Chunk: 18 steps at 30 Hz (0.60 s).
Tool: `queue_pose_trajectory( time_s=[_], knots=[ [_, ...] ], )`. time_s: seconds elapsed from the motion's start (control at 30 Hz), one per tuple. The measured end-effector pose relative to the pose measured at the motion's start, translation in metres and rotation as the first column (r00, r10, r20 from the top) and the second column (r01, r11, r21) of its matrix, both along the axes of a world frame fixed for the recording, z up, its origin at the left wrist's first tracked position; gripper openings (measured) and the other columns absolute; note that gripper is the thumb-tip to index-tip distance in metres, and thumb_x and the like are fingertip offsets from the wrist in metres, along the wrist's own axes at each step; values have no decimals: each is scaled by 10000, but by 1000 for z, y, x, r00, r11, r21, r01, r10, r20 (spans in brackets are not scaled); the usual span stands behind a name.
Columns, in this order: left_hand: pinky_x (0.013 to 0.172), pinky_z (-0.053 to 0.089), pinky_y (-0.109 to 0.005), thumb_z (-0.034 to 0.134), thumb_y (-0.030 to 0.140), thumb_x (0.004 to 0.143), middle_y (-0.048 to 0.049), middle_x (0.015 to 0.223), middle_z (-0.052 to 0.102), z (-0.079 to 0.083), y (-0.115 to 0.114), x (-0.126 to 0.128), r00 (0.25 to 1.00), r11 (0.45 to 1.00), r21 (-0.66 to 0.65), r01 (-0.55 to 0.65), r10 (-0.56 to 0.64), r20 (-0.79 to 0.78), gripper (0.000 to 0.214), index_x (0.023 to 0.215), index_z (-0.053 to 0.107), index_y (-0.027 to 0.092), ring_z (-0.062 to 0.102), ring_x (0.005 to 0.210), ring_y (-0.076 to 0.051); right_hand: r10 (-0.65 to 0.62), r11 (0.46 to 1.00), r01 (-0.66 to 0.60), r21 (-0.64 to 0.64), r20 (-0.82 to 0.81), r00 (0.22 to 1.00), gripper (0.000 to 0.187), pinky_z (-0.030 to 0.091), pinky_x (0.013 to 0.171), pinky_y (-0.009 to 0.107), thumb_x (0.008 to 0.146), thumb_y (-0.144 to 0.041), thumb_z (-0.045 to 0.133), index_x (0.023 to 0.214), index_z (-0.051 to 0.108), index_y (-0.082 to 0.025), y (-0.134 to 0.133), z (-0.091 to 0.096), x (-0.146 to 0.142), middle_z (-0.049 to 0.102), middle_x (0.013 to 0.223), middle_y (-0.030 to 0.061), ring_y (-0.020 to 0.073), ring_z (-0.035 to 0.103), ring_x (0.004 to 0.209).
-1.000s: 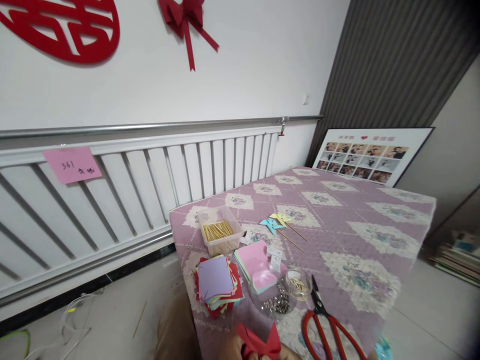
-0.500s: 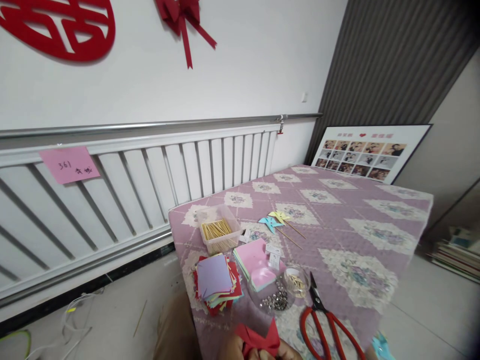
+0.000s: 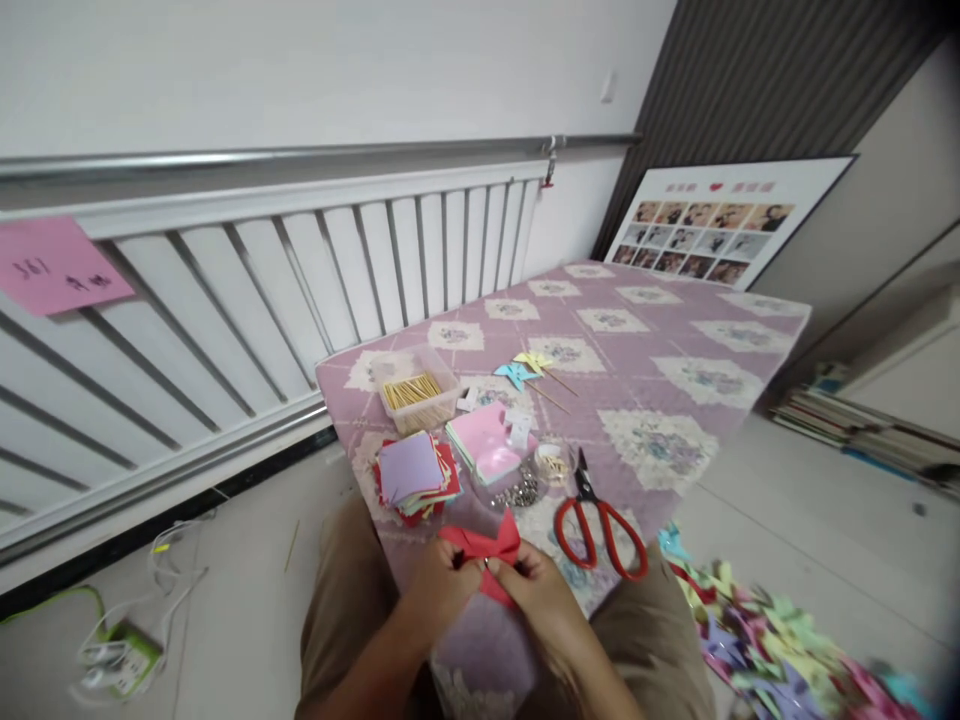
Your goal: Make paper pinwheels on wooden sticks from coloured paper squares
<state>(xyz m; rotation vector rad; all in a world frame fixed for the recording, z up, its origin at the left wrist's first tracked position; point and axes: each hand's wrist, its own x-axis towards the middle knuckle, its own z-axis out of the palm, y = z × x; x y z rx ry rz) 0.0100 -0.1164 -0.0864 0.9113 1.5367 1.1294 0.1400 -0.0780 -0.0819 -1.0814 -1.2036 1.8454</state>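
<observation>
My left hand [image 3: 437,590] and my right hand [image 3: 538,592] meet over the near edge of the purple quilted table [image 3: 675,340]. Both pinch a folded red paper shape [image 3: 480,548] between their fingertips. Just beyond it lie a stack of coloured paper squares [image 3: 412,472], a second pink-topped stack [image 3: 484,442], a heap of small metal pins [image 3: 517,494] and red-handled scissors [image 3: 598,520]. A clear box of wooden sticks [image 3: 415,398] stands farther back. A blue and a yellow paper pinwheel on sticks [image 3: 525,368] lie past the pink stack.
A white radiator [image 3: 300,290] runs along the wall on the left. A framed photo board [image 3: 720,218] leans at the far end. Many coloured paper pieces [image 3: 772,640] litter the floor at the right. Cables and a green-edged device [image 3: 127,655] lie on the floor at the left.
The view has tilted down, bringing both hands, my knees and the floor litter into sight. The red paper stays pinched between my hands.
</observation>
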Motion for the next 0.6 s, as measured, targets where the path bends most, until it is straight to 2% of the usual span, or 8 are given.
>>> queue_pose_trajectory(
  time_s=[0.17, 0.37, 0.5, 0.6],
  knots=[
    [523, 306, -218, 519, 193, 700, 38, 561, 505, -8, -2, -3, 992, 998, 55, 32, -39, 117, 146, 698, 647, 123, 372, 510, -77, -15, 999, 13, -48, -39, 999, 232, 433, 620, 258, 651, -373, 784, 738, 697, -176, -2, -1, -3, 703, 667, -1, 161, 582, 607],
    [476, 260, -210, 553, 209, 712, 52, 546, 489, -7, -1, -5, 992, 998, 19, 57, -58, 111, 146, 762, 660, 122, 330, 474, -64, -5, 996, -1, -88, -74, 997, 253, 441, 639, 269, 642, -395, 801, 743, 706, -183, 0, -3, -4, 708, 680, 4, 168, 595, 613],
    [505, 291, -211, 565, 214, 715, 42, 578, 520, -8, 0, -5, 988, 999, 44, 26, -33, 153, 121, 739, 649, 130, 366, 500, -70, 11, 990, -27, -139, -115, 993, 286, 427, 610, 251, 634, -425, 815, 715, 693, -179, 1, -5, -2, 691, 677, 0, 148, 571, 590],
    [556, 340, -220, 571, 216, 714, 23, 617, 559, -11, 1, -5, 979, 999, 46, -4, -5, 201, 125, 744, 656, 131, 414, 539, -83, -32, 977, -13, -213, -207, 978, 291, 406, 569, 227, 689, -458, 779, 704, 670, -188, 4, -6, 1, 629, 597, -34, 120, 522, 539]
  ],
)
